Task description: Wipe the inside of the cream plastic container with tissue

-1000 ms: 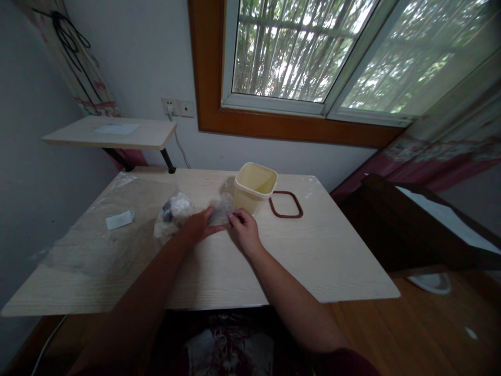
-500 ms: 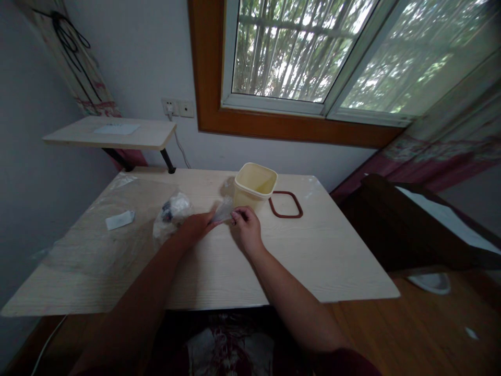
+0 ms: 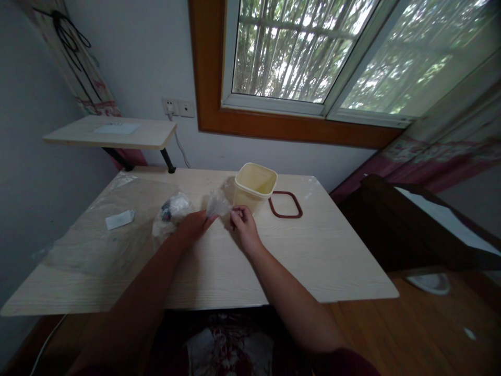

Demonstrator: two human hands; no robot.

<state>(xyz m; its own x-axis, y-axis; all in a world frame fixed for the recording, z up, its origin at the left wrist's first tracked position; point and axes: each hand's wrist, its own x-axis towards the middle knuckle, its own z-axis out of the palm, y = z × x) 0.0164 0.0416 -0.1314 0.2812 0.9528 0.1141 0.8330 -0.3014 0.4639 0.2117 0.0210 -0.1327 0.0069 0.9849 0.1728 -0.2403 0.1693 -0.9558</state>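
Observation:
A small clear plastic bag (image 3: 218,203) is stretched between my two hands above the table. My left hand (image 3: 195,224) grips its left side, thumb and fingers closed. The fingers of my right hand (image 3: 244,223) pinch its right edge. Just behind my right hand stands a cream-coloured plastic bin (image 3: 254,181), upright with its top uncovered. To the right of the bin, a reddish-brown rounded-square ring (image 3: 287,215) lies flat. Left of my left hand sits a crumpled clear plastic bag (image 3: 177,207) with something dark inside that I cannot make out.
A large clear plastic sheet (image 3: 97,250) covers the left of the pale wooden table (image 3: 313,261), with a white paper slip (image 3: 119,220) on it. A raised shelf (image 3: 148,137) stands at the back left. Wall and window lie behind.
The small plastic bag has risen and puffed out between my fingers. Both hands have shifted slightly left; the bin and ring have stayed put.

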